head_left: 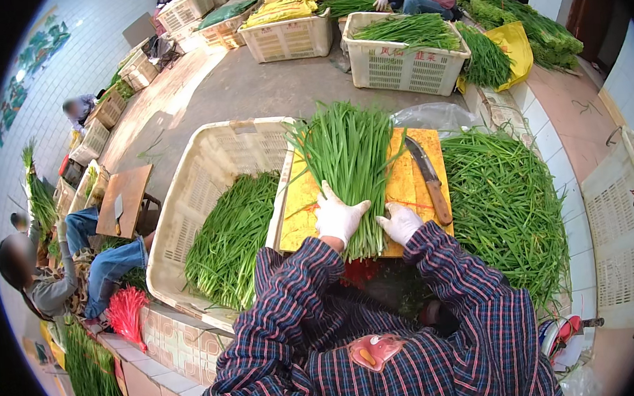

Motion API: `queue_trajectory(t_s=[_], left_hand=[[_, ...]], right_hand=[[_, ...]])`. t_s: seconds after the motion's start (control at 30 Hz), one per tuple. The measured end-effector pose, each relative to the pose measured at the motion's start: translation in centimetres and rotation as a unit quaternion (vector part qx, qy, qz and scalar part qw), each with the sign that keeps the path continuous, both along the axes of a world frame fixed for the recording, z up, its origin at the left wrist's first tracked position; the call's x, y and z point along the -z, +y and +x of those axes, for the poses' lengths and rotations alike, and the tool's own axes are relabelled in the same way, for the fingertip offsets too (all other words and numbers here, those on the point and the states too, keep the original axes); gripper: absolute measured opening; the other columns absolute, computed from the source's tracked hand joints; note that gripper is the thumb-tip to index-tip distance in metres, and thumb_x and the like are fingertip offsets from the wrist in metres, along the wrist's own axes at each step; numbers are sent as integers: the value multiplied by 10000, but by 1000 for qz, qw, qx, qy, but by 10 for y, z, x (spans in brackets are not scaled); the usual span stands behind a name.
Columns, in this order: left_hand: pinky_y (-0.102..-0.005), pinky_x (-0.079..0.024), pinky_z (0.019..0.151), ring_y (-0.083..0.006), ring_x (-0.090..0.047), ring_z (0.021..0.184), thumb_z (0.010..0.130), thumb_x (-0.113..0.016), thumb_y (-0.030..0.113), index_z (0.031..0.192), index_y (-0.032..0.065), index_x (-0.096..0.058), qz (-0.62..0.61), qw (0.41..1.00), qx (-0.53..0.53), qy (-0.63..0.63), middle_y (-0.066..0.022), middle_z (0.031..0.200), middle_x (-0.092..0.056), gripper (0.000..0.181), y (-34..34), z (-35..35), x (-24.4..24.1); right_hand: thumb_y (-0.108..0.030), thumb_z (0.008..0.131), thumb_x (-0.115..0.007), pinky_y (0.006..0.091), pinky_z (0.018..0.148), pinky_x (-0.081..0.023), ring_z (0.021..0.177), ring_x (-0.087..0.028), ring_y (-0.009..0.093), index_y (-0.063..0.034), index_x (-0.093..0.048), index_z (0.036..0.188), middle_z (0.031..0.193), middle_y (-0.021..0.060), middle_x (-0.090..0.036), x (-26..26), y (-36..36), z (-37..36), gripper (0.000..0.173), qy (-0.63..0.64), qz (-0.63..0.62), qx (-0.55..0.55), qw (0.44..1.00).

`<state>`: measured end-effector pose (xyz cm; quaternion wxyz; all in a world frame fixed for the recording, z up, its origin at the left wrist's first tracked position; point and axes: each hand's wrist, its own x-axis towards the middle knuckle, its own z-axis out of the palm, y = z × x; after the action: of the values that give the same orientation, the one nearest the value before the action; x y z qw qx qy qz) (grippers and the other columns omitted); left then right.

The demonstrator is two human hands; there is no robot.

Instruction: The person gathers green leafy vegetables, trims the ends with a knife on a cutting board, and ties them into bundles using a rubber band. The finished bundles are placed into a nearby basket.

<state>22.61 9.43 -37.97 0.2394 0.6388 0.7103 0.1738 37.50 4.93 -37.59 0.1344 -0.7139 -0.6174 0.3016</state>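
Note:
A thick bundle of garlic chives (347,156) lies on a yellow cutting board (299,216), leaf tips pointing away from me and pale stem ends near me. My left hand (340,214), in a white glove, rests on the lower left of the bundle with thumb and fingers spread. At the right edge of the stems is my gloved right hand (401,222), its fingers slightly curled against them. Whether either hand grips the stems cannot be told. On the board's right side lies a knife (428,181) with a wooden handle. A red tie (418,204) runs across the board beside the bundle.
A white plastic crate (208,162) with chives stands against the board's left side. Loose chives (502,211) are heaped at the right. Another crate (408,76) of chives stands ahead. A co-worker (58,285) sits at the left near a small wooden board (127,199).

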Motion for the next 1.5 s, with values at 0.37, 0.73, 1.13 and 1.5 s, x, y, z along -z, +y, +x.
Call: queue_trajectory(t_s=[0.37, 0.73, 1.13, 1.5], left_hand=[[-452, -402, 913, -424, -430, 1111, 561, -794, 381, 1386, 21, -126, 85, 996, -12, -31, -244, 1333, -288, 1121, -10, 5, -10], [-453, -401, 902, -390, -428, 1113, 563, -778, 428, 1391, 24, -134, 58, 998, -3, -20, -196, 1333, -320, 1125, -7, 2, -7], [-441, -413, 877, -360, -439, 1109, 560, -766, 464, 1395, 26, -131, 51, 999, 1, -9, -172, 1318, -341, 1138, -5, 2, -6], [-471, -400, 879, -372, -428, 1111, 564, -768, 475, 1405, 69, -115, 39, 999, -1, -19, -176, 1347, -303, 1139, -5, 2, -8]], right_hand=[[-122, 732, -653, 340, 909, -422, 1067, -521, 284, -78, -431, 1250, 1171, 131, -535, -36, 101, -17, 566, 150, 133, -80, 977], [-165, 635, -741, 318, 929, -420, 1059, -542, 270, -132, -255, 1378, 1156, 83, -570, -15, 143, -5, 889, 111, 98, -188, 971], [-122, 676, -725, 320, 722, -484, 775, -610, 215, -120, -531, 1084, 813, 28, -619, -17, 145, -1, 452, 71, 127, -230, 962], [-224, 732, -707, 308, 784, -480, 890, -613, 207, -126, -589, 1126, 929, 57, -650, -22, 140, -1, 423, 1, 41, -200, 979]])
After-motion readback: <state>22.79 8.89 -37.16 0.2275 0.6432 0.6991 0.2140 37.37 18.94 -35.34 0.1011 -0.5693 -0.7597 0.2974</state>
